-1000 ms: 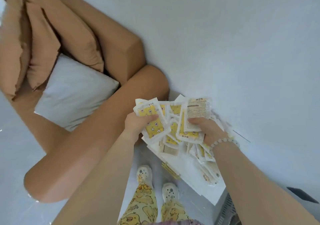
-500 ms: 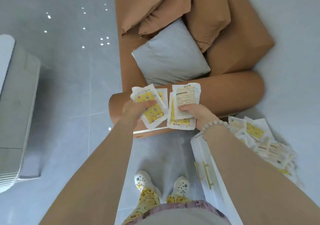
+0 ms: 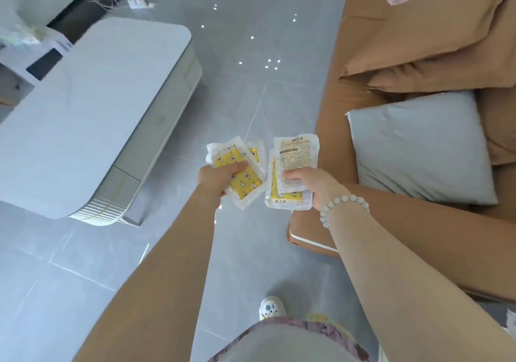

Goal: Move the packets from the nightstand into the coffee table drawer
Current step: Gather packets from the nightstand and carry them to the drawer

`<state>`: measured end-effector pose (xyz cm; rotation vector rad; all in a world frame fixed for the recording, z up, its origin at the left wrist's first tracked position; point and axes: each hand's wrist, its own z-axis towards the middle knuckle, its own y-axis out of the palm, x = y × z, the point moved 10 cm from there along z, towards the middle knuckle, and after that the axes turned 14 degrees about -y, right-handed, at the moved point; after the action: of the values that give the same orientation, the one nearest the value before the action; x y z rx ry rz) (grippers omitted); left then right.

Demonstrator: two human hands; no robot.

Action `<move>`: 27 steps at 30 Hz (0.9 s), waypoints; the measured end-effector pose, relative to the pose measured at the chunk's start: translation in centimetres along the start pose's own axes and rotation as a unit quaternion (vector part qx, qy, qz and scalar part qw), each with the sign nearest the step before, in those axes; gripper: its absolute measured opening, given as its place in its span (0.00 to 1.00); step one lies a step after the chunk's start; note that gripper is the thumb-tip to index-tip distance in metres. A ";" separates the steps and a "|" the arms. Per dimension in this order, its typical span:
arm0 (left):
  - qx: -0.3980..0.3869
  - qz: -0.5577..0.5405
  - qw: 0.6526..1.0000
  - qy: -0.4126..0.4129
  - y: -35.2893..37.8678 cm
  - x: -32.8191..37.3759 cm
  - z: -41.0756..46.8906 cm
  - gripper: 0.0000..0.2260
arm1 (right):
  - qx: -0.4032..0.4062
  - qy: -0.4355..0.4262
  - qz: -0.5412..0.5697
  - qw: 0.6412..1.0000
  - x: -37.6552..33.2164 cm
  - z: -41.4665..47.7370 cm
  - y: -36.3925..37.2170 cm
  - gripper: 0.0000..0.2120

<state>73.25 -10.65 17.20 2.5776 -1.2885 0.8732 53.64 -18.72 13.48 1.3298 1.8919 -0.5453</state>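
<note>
mid-carry | left hand (image 3: 216, 179) closed on yellow packets (image 3: 240, 173) | right hand (image 3: 312, 186) closed on more packets (image 3: 293, 166), over floor beside sofa (image 3: 391, 54) | coffee table (image 3: 83, 116) ahead-left, drawer looks shut | none stowed yet; nightstand out of view

A grey tiled floor (image 3: 245, 88) is carrying a white coffee counter (image 3: 92, 105) at the left and a tan sofa (image 3: 391, 63) at the right; one white shoe (image 3: 271, 307) is standing on it.
</note>
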 end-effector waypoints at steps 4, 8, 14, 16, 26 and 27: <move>0.038 -0.067 0.997 -0.015 -5.8 1.6 1.6 0.11 | -0.050 0.006 -0.037 0.998 -1.7 2.4 6.7 0.22; 0.073 -0.102 0.992 -0.023 -9.7 2.5 3.0 0.12 | -0.100 0.008 -0.056 0.993 -2.9 4.3 11.6 0.16; 0.112 -0.151 0.981 -0.045 -13.4 6.1 5.6 0.13 | -0.142 0.011 -0.096 0.985 -6.1 8.5 16.9 0.21; 0.125 -0.158 0.979 -0.042 -14.2 8.4 6.5 0.13 | -0.156 0.011 -0.116 0.981 -8.1 10.3 18.6 0.20; 0.177 -0.223 0.958 -0.046 -19.9 15.1 11.0 0.12 | -0.223 -0.003 -0.162 0.961 -15.2 17.5 28.0 0.15; 0.177 -0.228 0.956 -0.049 -20.6 15.4 11.4 0.12 | -0.228 -0.002 -0.166 0.959 -15.3 17.9 29.0 0.14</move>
<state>101.22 -12.49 19.07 3.0377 -0.5348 0.9560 89.19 -29.88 16.20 0.7180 2.0904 -0.2456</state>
